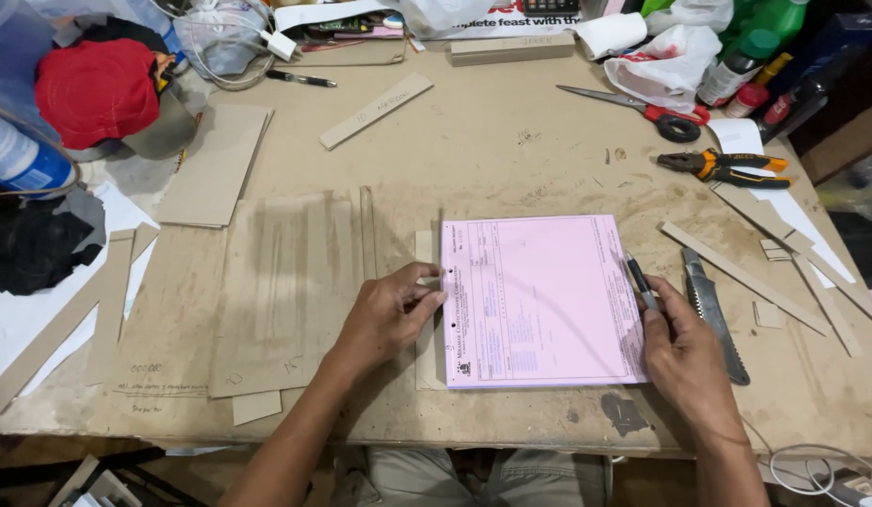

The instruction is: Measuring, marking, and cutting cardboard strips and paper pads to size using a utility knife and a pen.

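A worn brown worktable (511, 160) fills the view. On its near left lies a large sheet of grey cardboard (285, 291), with a smaller cardboard piece (215, 164) further back and left. Near the centre, close to the near edge, sits a pink pad of printed forms (539, 300), lying flat and roughly square to the table edge.

The left hand (384, 314) rests at the pad's left edge, fingers curled and pinching that edge together with a narrow cardboard strip (424, 282) showing beside it. The right hand (685, 352) sits at the pad's right edge, closed around a dark pen (640, 280) whose tip points far and slightly left over the pink sheet.

Just right of that hand lies a utility knife (713, 310). Further right are thin cardboard strips (741, 277). At the far right lie orange-handled pliers (727, 167) and red-handled scissors (642, 108).
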